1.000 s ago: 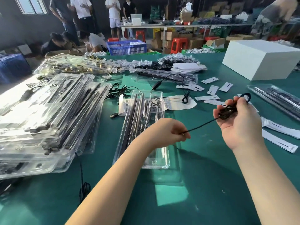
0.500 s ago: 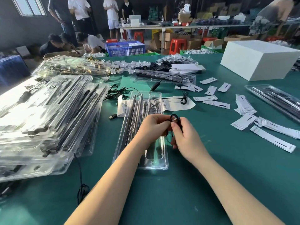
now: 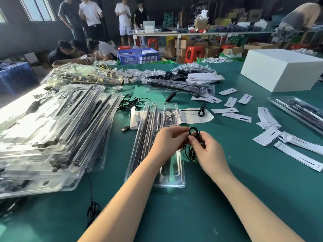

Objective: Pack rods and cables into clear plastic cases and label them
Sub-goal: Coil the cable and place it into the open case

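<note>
Black cable [image 3: 192, 142], coiled in small loops, sits pinched between our two hands above the near end of the open clear case [image 3: 157, 145]; our left hand [image 3: 168, 142] curls its fingers round the coil's left side; our right hand [image 3: 207, 151] nips the loops with thumb and fingertips; dark rods [image 3: 146, 130] lie along the case's left channel on the green table [image 3: 244, 180]; white labels [image 3: 269, 137] lie scattered to the right.

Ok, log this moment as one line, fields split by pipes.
step: coiling cable | left hand: pinches black cable | right hand: pinches same coil | clear case: open beneath hands, rods inside | cable not yet in case
</note>
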`<state>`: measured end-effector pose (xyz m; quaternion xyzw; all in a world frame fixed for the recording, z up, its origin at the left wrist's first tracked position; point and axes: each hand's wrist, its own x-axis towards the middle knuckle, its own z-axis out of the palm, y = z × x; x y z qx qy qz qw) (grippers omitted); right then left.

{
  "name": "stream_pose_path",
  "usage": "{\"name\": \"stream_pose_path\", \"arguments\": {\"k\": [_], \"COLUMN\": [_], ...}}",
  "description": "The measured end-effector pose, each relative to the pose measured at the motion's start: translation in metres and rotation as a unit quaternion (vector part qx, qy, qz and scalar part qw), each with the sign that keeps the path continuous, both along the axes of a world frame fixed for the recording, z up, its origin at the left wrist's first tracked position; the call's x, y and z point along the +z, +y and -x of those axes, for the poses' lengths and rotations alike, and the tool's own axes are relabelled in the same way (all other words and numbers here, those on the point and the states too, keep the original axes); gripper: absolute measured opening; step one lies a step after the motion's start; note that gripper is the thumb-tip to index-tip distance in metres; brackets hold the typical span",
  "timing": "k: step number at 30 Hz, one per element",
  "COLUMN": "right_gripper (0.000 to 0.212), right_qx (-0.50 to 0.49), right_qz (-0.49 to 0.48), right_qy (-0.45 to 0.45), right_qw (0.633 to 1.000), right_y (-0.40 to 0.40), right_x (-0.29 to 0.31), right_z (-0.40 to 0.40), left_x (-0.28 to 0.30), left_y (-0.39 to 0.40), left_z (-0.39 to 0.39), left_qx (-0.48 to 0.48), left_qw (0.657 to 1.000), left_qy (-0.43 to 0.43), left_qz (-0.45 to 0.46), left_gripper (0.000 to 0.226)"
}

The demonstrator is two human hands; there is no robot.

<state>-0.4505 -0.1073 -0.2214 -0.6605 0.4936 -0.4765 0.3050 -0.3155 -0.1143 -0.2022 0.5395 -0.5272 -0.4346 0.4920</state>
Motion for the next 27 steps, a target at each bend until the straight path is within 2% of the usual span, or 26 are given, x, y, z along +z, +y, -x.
{"name": "stream_pose_path", "arguments": {"k": [4, 7, 10, 12, 14, 18, 22, 27], "right_gripper": [0.011, 0.015, 0.014, 0.018, 0.028, 0.014, 0.012, 0.031], "right_qx": [-0.009, -0.007, 0.002, 0.006, 0.025, 0.061, 0.067, 0.016], "right_qz": [-0.013, -0.019, -0.005, 0.019, 0.025, 0.03, 0.059, 0.005], "right_qy": [-0.022, -0.02, 0.047, 0.104, 0.11, 0.111, 0.127, -0.032], "right_qw": [1.0, 1.0, 0.999, 0.994, 0.993, 0.991, 0.988, 0.999], "right_y": [0.0, -0.001, -0.003, -0.003, -0.002, -0.002, -0.003, 0.001], "right_x": [-0.005, -0.007, -0.005, -0.002, 0.001, 0.0, 0.0, -0.001], "right_z": [0.0, 0.002, 0.003, 0.003, 0.003, 0.006, 0.01, 0.006], "left_x": [-0.003, -0.002, 0.002, 0.002, 0.001, 0.004, 0.005, 0.0], "left_y": [0.002, 0.006, 0.007, 0.007, 0.005, 0.001, 0.001, 0.0], "left_z": [0.009, 0.011, 0.012, 0.012, 0.01, 0.001, -0.004, -0.007], "left_qx": [0.032, 0.037, 0.008, -0.006, -0.026, -0.078, -0.095, -0.066], "left_qw": [0.993, 0.991, 0.996, 0.992, 0.988, 0.989, 0.994, 0.997], "left_qy": [-0.098, -0.113, -0.081, -0.125, -0.147, -0.118, -0.051, 0.046], "left_qz": [0.052, 0.058, 0.028, 0.033, 0.034, 0.039, 0.016, -0.011], "left_gripper": [0.022, 0.029, 0.032, 0.038, 0.044, 0.019, 0.008, 0.013]}}
